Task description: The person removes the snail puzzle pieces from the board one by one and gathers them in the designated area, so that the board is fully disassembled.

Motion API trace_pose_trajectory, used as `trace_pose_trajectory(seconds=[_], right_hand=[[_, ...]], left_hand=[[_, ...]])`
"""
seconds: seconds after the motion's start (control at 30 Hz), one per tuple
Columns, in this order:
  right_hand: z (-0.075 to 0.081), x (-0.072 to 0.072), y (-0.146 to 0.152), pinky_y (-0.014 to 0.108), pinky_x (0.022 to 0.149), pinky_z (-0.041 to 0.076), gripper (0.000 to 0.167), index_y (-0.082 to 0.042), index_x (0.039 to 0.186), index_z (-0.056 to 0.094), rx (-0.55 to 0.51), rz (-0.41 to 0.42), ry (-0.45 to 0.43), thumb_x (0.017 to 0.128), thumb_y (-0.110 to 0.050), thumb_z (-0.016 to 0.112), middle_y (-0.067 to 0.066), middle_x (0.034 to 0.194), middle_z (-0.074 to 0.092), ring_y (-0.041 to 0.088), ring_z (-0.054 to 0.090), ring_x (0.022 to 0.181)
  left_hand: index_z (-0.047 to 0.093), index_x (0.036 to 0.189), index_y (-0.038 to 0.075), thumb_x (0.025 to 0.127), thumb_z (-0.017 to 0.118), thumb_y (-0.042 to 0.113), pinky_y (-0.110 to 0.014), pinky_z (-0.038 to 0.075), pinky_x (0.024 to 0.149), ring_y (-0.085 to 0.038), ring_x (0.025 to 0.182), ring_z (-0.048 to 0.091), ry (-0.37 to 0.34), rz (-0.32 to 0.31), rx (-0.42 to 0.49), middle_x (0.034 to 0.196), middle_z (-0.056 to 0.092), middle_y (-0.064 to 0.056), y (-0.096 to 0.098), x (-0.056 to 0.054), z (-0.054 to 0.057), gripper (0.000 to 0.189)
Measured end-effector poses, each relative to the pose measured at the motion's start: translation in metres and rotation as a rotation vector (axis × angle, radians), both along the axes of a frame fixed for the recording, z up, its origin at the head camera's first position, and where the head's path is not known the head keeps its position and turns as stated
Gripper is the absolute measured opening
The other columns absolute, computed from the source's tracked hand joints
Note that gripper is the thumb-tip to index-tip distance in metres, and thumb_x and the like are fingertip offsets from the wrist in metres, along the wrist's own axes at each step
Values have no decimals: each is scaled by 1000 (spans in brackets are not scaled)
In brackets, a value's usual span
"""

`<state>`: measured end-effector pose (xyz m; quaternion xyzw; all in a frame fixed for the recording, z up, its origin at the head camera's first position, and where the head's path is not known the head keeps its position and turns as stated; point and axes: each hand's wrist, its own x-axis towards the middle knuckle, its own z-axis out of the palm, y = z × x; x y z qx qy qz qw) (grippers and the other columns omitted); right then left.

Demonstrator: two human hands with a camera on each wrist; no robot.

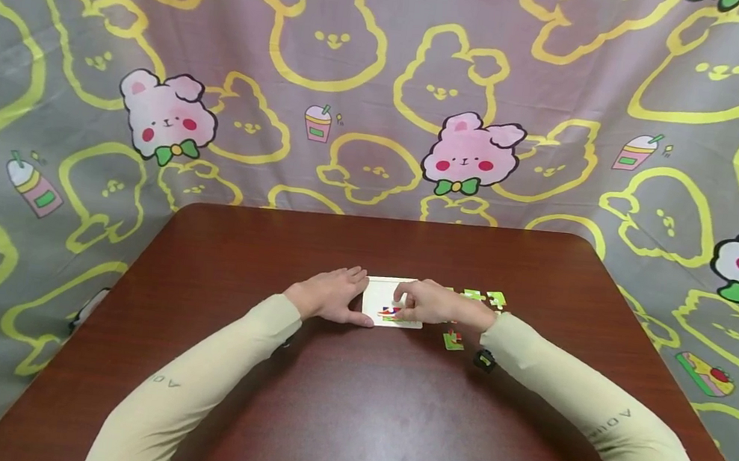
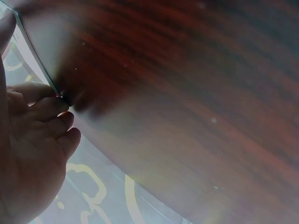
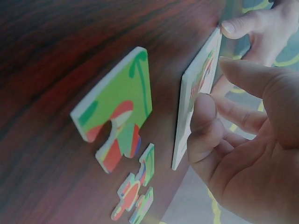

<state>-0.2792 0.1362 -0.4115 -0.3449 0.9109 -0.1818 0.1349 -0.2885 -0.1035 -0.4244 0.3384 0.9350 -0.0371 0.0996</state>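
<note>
A pale, flat puzzle board (image 1: 375, 291) lies on the table, with a few red, blue and green jigsaw pieces (image 1: 391, 314) in its lower part. My left hand (image 1: 336, 294) rests at the board's left edge, fingers extended, thumb at the near left corner. In the left wrist view its fingertips (image 2: 63, 105) touch near the board's edge. My right hand (image 1: 428, 302) is over the board's right side, fingers bent and thumb touching near the jigsaw pieces. In the right wrist view a gap shows between thumb and forefinger, with no piece seen between them.
Loose green jigsaw pieces (image 1: 496, 299) lie right of the board, partly behind the right forearm. One loose corner piece (image 3: 121, 112) lies nearer. A small black object (image 1: 484, 360) is by the right wrist. A patterned curtain (image 1: 370, 95) hangs behind the brown table (image 1: 351, 409).
</note>
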Motion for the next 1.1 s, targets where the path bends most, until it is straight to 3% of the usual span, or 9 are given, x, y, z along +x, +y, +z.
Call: trace_pose_trajectory(seconds=[0.33, 0.97, 1.1], right_hand=[[-5, 1, -1, 19, 57, 45, 23, -7, 102, 65, -16, -3, -5, 87, -22, 74, -5, 74, 68, 2, 55, 61], [-11, 0, -3, 24, 69, 50, 21, -11, 99, 62, -12, -56, -31, 86, -20, 75, 0, 86, 73, 8, 63, 77], [-11, 0, -3, 24, 67, 49, 21, -10, 98, 60, -33, -50, -31, 85, -19, 75, 0, 84, 72, 8, 62, 74]], left_hand=[[31, 153, 4, 85, 46, 78, -38, 24, 123, -28, 151, 24, 7, -7, -8, 161, 27, -16, 1, -1, 0, 102], [30, 153, 4, 84, 45, 79, -38, 24, 123, -28, 151, 24, 10, -3, -15, 161, 27, -16, 1, -1, -2, 103], [30, 154, 4, 85, 46, 79, -38, 24, 123, -28, 151, 24, 9, 0, -18, 161, 27, -15, 1, -1, -1, 103]])
